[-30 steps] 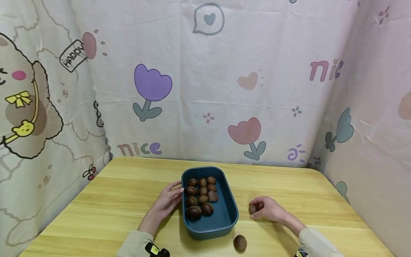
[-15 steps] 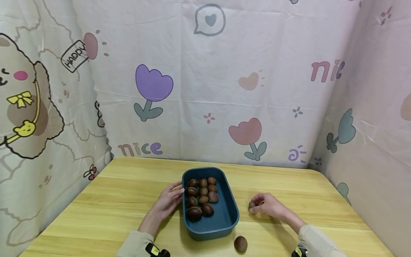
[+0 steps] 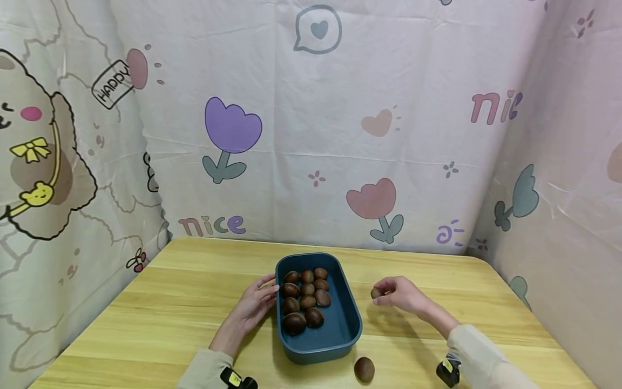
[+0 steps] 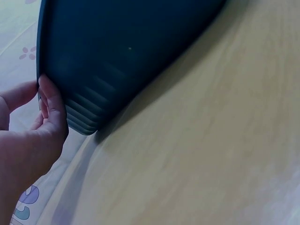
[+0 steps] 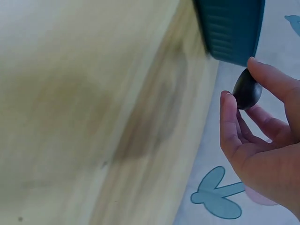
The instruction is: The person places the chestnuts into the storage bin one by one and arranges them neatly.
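A dark blue rectangular box (image 3: 340, 324) stands mid-table, holding rows of brown chestnuts (image 3: 293, 323) along its left and far part. At its left side is my left hand (image 3: 254, 307), with thumb and fingers gripping the rim; the left wrist view shows a finger against the outer wall. To the right of the box, my right hand (image 3: 402, 294) pinches one chestnut (image 5: 247, 89) between thumb and fingertips, raised above the table and apart from the box. Another chestnut (image 3: 364, 370) lies on the table near the box's front right corner.
The light wooden table (image 3: 194, 302) reaches back to a patterned cloth (image 3: 316, 135), which also hangs along both sides. The bare floor of the box shows at its right and near end.
My right hand has lifted its chestnut off the table and moved it farther away and slightly left. My left hand, the box and the loose chestnut stay in place.
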{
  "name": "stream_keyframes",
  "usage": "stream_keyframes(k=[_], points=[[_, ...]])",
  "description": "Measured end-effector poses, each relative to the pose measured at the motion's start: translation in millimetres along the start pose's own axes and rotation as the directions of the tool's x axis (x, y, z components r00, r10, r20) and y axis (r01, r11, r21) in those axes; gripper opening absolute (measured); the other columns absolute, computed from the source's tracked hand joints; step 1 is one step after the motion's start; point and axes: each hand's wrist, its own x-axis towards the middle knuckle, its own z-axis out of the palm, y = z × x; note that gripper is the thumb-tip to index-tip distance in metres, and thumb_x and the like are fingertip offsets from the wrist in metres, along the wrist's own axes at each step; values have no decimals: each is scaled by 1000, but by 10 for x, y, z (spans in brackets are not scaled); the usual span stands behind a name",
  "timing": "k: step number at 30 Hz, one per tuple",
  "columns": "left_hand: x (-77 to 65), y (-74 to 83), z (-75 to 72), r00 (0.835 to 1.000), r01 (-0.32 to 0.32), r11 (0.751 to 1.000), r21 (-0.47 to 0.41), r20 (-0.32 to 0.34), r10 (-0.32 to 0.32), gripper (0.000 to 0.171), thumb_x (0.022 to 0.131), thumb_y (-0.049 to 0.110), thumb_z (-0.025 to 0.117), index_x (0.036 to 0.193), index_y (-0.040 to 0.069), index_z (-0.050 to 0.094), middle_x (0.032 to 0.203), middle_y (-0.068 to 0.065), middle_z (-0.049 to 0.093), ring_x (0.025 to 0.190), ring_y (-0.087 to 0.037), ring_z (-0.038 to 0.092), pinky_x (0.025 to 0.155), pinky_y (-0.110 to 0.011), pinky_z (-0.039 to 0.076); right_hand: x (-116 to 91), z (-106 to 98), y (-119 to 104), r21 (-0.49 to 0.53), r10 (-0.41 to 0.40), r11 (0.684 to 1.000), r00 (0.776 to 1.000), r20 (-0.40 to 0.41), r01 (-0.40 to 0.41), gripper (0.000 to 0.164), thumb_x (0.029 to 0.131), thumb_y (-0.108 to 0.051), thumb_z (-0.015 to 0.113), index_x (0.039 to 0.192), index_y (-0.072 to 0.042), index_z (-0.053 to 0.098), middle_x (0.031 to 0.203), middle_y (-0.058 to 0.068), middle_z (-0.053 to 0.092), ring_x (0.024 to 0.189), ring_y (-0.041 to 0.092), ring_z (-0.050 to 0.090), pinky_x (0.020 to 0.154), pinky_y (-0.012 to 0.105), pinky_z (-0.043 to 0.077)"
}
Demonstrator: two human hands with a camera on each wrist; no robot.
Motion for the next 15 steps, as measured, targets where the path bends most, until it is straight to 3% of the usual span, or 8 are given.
stream_keyframes(k=[15], points=[[1, 10, -9, 1000, 10, 1000, 4, 2, -10, 47, 98, -2, 48, 140, -8, 29, 106, -6, 56, 90, -13, 56, 77, -23, 46, 42, 108, -406, 130, 47, 991, 998, -35, -42, 37, 85, -14, 74, 113, 8, 63, 99, 8, 66, 90, 20, 61, 78, 37, 52]])
